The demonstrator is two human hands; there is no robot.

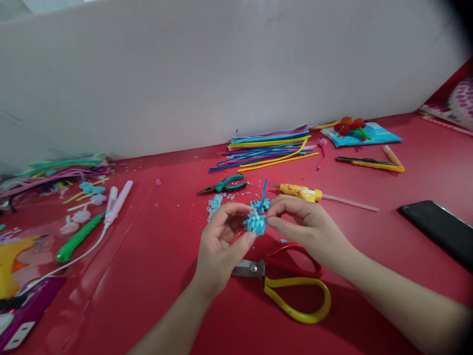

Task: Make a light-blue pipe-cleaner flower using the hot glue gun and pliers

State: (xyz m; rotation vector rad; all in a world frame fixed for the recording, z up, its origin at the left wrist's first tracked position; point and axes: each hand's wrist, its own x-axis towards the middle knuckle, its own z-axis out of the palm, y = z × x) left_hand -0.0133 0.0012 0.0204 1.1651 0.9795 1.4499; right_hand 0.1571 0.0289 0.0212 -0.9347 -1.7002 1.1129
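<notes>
Between my hands is a light-blue fuzzy pompom-like flower [255, 224] that looks made of pipe cleaner, with spiky petals. My left hand [221, 246] holds it from the left between thumb and fingers. My right hand [301, 217] pinches at its right edge, the fingertips together. A darker blue pipe-cleaner stem [263, 192] rises behind the flower; whether the two are joined I cannot tell. Light-blue clippings [214, 203] lie just beyond my left fingers. Under my hands rest large scissors [297, 296] with one red and one yellow handle, the blades partly hidden by my left hand.
Beyond my hands lie pliers [231, 184], a yellow glue gun [301, 192] and a pile of pipe cleaners [269, 145]. A phone [438, 229] and tweezers [369, 162] are at right. A pink hair-straightener-like tool [117, 202], green-handled tool [79, 239] and purple power strip [33, 313] are left.
</notes>
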